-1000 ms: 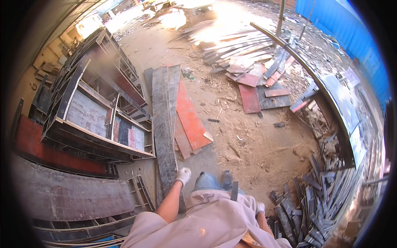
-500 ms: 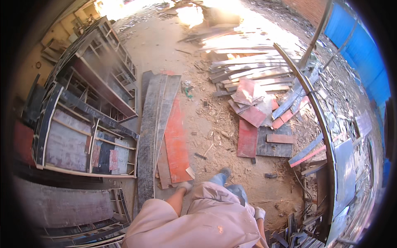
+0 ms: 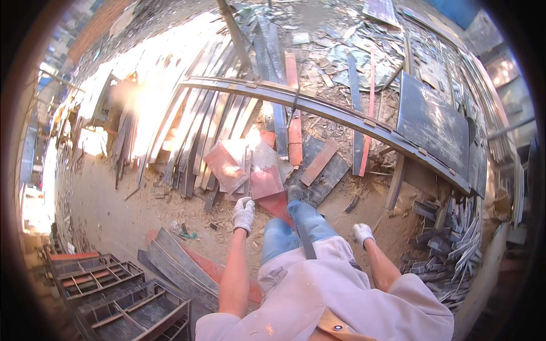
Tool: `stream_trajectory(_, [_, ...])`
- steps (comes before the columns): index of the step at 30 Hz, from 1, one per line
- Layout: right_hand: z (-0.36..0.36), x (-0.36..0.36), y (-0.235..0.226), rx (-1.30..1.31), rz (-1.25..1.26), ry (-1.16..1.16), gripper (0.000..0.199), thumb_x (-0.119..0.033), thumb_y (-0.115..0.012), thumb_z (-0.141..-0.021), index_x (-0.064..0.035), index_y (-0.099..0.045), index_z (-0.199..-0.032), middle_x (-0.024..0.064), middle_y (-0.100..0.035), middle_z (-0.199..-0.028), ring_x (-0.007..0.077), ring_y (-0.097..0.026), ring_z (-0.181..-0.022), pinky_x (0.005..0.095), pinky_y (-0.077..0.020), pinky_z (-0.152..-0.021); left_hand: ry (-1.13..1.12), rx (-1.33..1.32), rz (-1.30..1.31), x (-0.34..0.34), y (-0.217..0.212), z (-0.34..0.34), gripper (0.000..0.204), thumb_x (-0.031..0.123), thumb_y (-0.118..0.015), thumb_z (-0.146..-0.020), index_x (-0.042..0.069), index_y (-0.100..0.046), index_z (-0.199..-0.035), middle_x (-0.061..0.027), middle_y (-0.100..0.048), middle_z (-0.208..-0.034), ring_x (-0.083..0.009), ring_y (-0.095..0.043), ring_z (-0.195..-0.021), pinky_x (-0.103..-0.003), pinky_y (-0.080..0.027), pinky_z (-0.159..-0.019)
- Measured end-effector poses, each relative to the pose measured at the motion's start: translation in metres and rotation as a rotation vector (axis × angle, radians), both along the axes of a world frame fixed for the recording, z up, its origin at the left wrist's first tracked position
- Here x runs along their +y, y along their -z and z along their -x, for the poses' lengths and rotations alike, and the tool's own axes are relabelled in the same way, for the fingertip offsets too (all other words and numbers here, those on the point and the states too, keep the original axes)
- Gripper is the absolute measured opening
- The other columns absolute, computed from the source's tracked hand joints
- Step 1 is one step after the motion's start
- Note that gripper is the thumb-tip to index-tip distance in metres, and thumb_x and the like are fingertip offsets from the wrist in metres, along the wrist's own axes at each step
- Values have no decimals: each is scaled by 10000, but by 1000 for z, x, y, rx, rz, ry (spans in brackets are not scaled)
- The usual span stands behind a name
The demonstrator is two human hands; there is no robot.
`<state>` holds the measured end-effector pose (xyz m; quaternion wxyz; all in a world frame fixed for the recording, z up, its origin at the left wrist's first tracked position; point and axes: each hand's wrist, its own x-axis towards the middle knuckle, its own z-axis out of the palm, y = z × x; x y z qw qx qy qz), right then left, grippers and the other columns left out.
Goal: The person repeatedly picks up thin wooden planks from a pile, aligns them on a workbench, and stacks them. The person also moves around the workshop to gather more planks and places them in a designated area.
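Note:
My left hand (image 3: 244, 215), in a white work glove, is closed round the lower end of a thin, dark rod-like tool (image 3: 248, 173). The rod points away from me over loose red panels; its exact kind is too blurred to tell. Beyond that hand lie a red-brown board (image 3: 226, 166) and another reddish panel (image 3: 266, 182), overlapping on the ground. My right hand (image 3: 362, 233), gloved too, hangs at my right side over bare dirt. Its fingers are loosely apart with nothing visible in them.
A long dark beam (image 3: 335, 116) crosses ahead of me. Long planks (image 3: 187, 142) are heaped ahead left, and a dark panel (image 3: 435, 125) leans at right. Thin scrap strips (image 3: 455, 256) pile up at near right. Framed panels (image 3: 136, 312) and stacked boards (image 3: 176, 256) lie at near left.
My view has swung to the right, and I now stand at the red panels. My left hand has come forward with the rod showing in it; the right hand now shows farther out.

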<state>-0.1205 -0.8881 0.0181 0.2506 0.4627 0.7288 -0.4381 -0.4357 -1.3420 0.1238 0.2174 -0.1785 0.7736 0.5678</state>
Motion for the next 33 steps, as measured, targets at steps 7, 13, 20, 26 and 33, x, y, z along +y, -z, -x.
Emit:
stream_trajectory(7, [464, -63, -135, 224, 738, 621, 482, -489, -452, -1117, -65, -579, -926, 16, -518, -666, 103, -406, -483, 299, -305, -431, 470, 360, 404, 106, -60, 291, 322, 251, -679, -999, 75, -684, -1268, -195, -737, -1176, -325, -715, -1086, -449, -557, -944])
stream_trajectory(13, [626, -55, -41, 141, 922, 1012, 969, -865, -409, -939, 31, -630, -1235, 213, -716, -1155, 323, -733, -936, 429, -633, -747, 1026, 702, 559, 264, -17, 542, 778, 425, -795, -883, 77, -499, -1512, -202, -544, -1457, -399, -474, -1389, -510, -363, -1184])
stream_trajectory(20, [748, -71, 54, 179, 1527, 1716, 969, -876, -469, -902, 40, -655, -1160, 197, -716, -1022, 330, -723, -805, 401, -626, -611, 1521, 832, 606, 361, 85, 681, 870, 572, -750, -901, 94, -439, -1558, -219, -541, -1429, -434, -471, -1330, -529, -352, -1157])
stream_trajectory(26, [772, -65, 84, 370, 1504, 2034, 493, -567, -510, -1038, -109, -691, -1028, 71, -698, -805, 192, -658, -612, 303, -511, -438, 1574, 747, 596, 382, 118, 686, 622, 549, -688, -952, 103, -582, -1373, -178, -615, -1213, -395, -558, -1163, -524, -408, -1026])
stream_trajectory(33, [778, -94, 111, 630, 392, 1742, 412, -438, -548, -1076, -55, -690, -1021, 90, -724, -798, 168, -680, -564, 283, -523, -439, 1578, 765, 577, 396, 126, 686, 518, 484, -647, -998, 104, -594, -1346, -185, -613, -1243, -407, -570, -1160, -542, -438, -991])
